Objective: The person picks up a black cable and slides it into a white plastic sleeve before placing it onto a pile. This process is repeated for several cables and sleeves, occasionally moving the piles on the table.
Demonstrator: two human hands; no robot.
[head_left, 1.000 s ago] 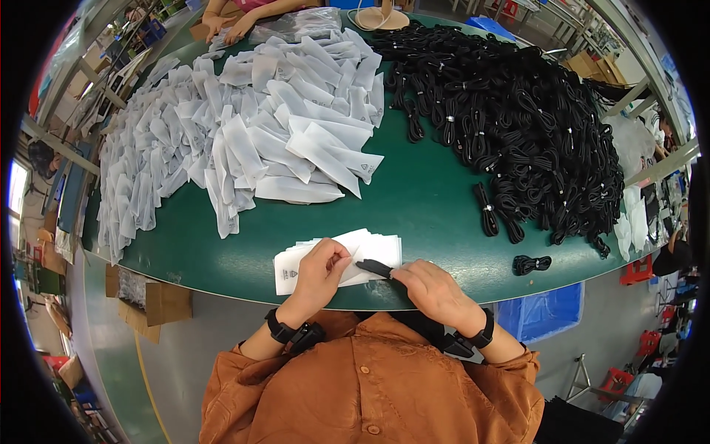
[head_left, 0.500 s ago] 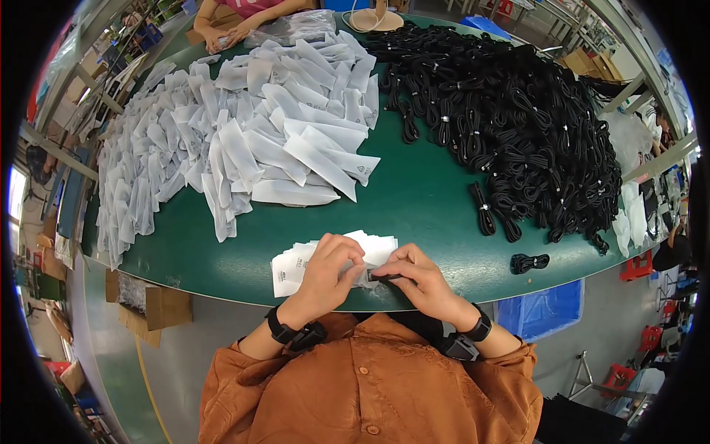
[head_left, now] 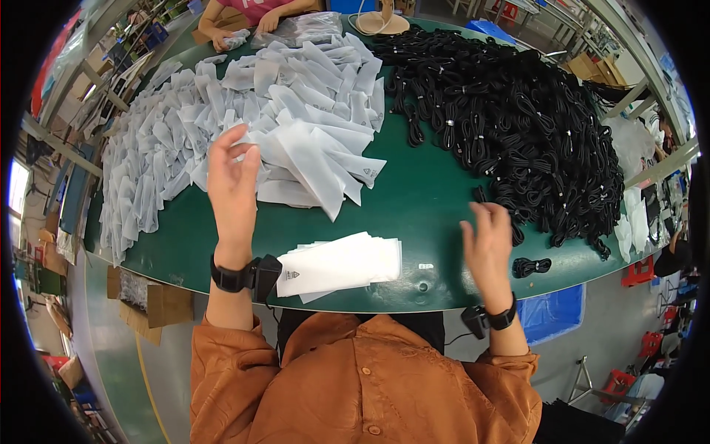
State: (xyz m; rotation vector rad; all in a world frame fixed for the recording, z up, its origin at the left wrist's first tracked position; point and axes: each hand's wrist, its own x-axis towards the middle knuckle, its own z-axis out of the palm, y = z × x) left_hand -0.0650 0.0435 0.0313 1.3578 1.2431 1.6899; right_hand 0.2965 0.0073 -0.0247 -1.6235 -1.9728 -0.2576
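Observation:
My left hand (head_left: 235,192) is raised at the near edge of a heap of frosted plastic bags (head_left: 177,118), its fingers apart and empty. Just right of its fingertips is a filled frosted bag (head_left: 307,166), looking larger than the others; I cannot tell if it rests on the heap or is in the air. My right hand (head_left: 489,248) is open, fingers slightly bent, close to a coiled black cable (head_left: 479,194) that they partly hide. Between my hands a stack of flat white bags (head_left: 336,265) lies near the table's front edge.
A large heap of coiled black cables (head_left: 510,118) covers the right of the green table (head_left: 421,214). One cable bundle (head_left: 532,266) lies apart near the edge. Below are a blue bin (head_left: 551,314) and a cardboard box (head_left: 166,305). Across the table, another person's hands (head_left: 222,38) hold a bag.
My hands have parted from over the stack: the left moved up to the bag heap and let go of a filled bag, the right moved out toward the cables.

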